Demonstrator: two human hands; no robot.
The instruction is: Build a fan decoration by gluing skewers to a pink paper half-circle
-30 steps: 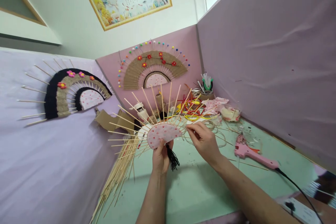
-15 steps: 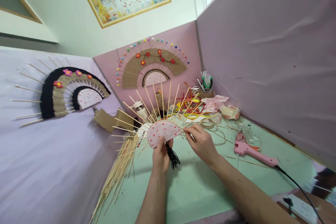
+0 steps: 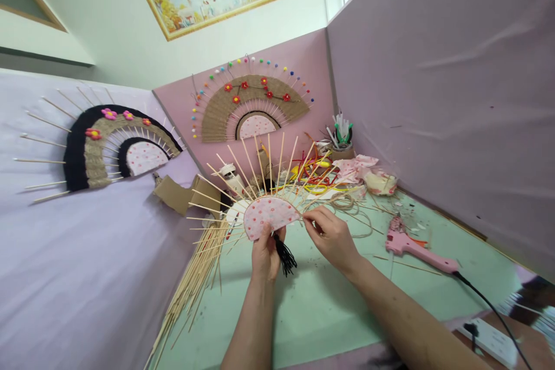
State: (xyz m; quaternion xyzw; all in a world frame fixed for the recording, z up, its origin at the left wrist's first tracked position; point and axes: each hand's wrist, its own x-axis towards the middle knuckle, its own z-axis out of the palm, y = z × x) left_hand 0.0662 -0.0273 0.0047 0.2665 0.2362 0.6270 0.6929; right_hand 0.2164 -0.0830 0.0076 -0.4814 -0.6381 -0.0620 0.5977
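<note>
**Half-disc with stick rays in left hand, right hand at its right corner**

Dotted pink half-disc (image 3: 272, 215) is up off the table (image 3: 321, 321), curved edge away from the person. Thin sticks (image 3: 270, 164) fan out from that edge. Left hand (image 3: 266, 260) grips it from below, thumb on the dotted face. Black tassel (image 3: 285, 256) hangs just right of that hand. Right hand (image 3: 333, 238): thumb and forefinger pinched together at the disc's right corner; too small to tell what's between them.

Left of the left hand: bundle of loose sticks (image 3: 195, 280) along the table edge. Right of the right hand: pink glue gun (image 3: 422, 253), lying down, cable trailing toward the person. Beyond the right hand: coiled twine (image 3: 344, 203), dotted cloth (image 3: 356, 169). Past both hands: brown fan (image 3: 215, 118) on the pink panel; black-and-brown fan (image 3: 76, 153) on the panel to the left.
</note>
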